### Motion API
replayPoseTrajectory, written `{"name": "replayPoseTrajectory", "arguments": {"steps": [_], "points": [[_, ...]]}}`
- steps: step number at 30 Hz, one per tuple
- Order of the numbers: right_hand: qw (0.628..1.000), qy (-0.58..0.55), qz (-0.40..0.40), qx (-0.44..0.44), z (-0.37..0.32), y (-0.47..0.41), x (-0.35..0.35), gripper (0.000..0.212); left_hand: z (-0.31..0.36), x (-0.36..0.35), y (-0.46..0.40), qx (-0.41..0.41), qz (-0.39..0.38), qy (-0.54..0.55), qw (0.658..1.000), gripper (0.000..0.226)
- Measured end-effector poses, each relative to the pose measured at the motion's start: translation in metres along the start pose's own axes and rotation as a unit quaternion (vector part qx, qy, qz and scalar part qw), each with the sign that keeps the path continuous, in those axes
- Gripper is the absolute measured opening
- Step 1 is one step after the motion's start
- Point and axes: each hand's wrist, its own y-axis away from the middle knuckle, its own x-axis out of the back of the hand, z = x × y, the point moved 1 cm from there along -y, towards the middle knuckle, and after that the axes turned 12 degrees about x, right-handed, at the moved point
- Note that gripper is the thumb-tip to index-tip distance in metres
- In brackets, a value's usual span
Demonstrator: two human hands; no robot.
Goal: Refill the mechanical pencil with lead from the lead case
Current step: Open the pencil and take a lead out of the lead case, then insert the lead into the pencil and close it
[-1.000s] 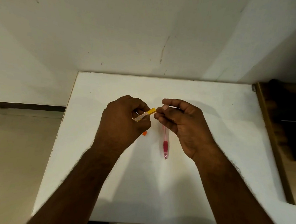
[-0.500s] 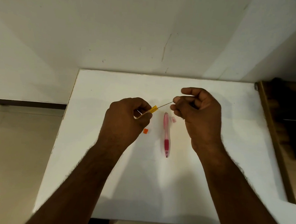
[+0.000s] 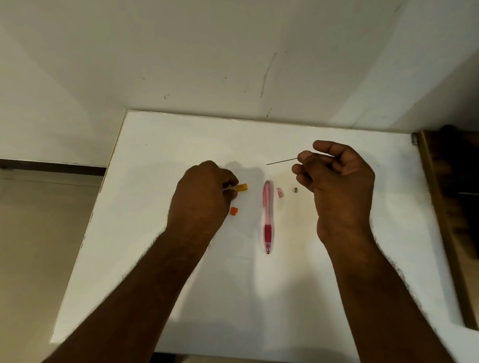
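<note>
A pink mechanical pencil (image 3: 267, 213) lies lengthwise on the white table (image 3: 254, 307), tip toward me, between my hands. My left hand (image 3: 204, 196) is closed on the lead case (image 3: 240, 187), whose yellow end sticks out to the right, low over the table. My right hand (image 3: 335, 180) pinches one thin dark lead (image 3: 281, 161) between thumb and forefinger, held above the table to the upper right of the pencil. The lead is fully out of the case and points left.
A small orange cap (image 3: 234, 211) lies just right of my left hand. A small pink cap (image 3: 280, 192) and a tiny dark piece (image 3: 296, 189) lie right of the pencil's top. A dark wooden piece of furniture (image 3: 458, 220) borders the table's right edge.
My right hand has drawn the lead clear of the case and moved up and right. My left hand has lowered the case toward the table.
</note>
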Motion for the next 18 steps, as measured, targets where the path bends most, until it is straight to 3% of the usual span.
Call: {"name": "replayPoseTrajectory", "arguments": {"steps": [5, 11, 18], "points": [[1.0, 0.0, 0.011, -0.001, -0.001, -0.001, 0.0, 0.023, 0.013, -0.004, 0.01, -0.065, 0.073, -0.002, 0.995, 0.023], [1.0, 0.004, 0.024, -0.002, 0.0, -0.002, 0.001, 0.023, 0.035, -0.036, 0.031, -0.023, 0.0, -0.095, 0.995, 0.059], [1.0, -0.01, 0.01, -0.008, -0.001, -0.001, 0.0, 0.023, 0.042, -0.034, 0.04, -0.003, 0.021, -0.098, 0.995, 0.037]]}}
